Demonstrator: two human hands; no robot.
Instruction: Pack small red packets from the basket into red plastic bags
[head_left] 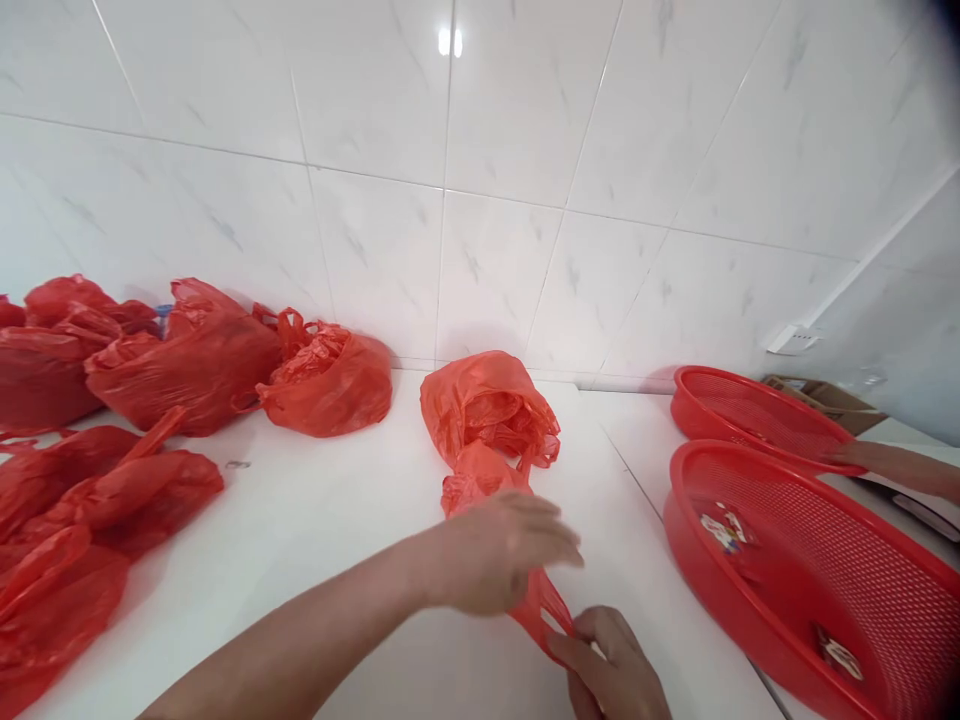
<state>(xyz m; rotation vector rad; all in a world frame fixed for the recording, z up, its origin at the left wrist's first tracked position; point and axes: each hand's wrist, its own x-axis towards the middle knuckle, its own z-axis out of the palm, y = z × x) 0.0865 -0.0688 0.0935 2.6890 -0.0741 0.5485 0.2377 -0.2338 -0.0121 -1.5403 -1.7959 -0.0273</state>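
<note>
A red plastic bag (487, 420) lies on the white table (322, 520) in the middle of the view, its handles stretched toward me. My left hand (499, 550) reaches across it with fingers extended over the bag's lower part. Low at the front, my right hand (611, 665) pinches the bag's stretched handles between its fingers.
Several tied red bags (202, 360) lie along the wall and at the left edge. Two red mesh baskets (795, 570) stand at the right, the near one holding a few small packets (721, 528). Another person's arm (892, 465) reaches in from the right.
</note>
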